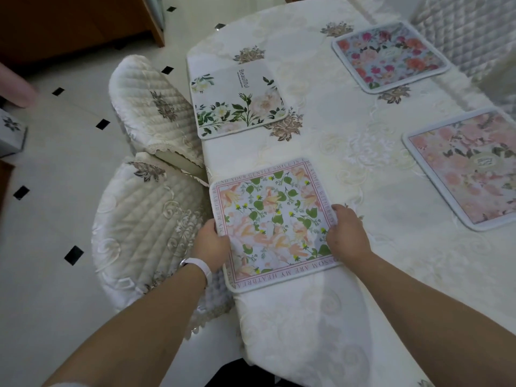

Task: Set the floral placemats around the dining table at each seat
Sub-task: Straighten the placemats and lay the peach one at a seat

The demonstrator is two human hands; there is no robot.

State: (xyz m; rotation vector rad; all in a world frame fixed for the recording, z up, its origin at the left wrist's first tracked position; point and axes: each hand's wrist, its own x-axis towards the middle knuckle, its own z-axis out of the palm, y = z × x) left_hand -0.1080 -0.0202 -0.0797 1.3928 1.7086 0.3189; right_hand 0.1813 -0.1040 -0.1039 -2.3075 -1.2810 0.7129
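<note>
Left hand [212, 241] and right hand [346, 233], each grip pinching a side edge of the square peach-and-green floral fabric placemat [273, 216] lying at the 7 o'clock edge of the cream-clothed tabletop [335, 152].

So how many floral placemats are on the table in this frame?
4. The near placemat, held by the left hand and right hand; the white placemat beyond it; the blue placemat far right; the pink placemat right, cropped. Others may lie off-frame.
</note>
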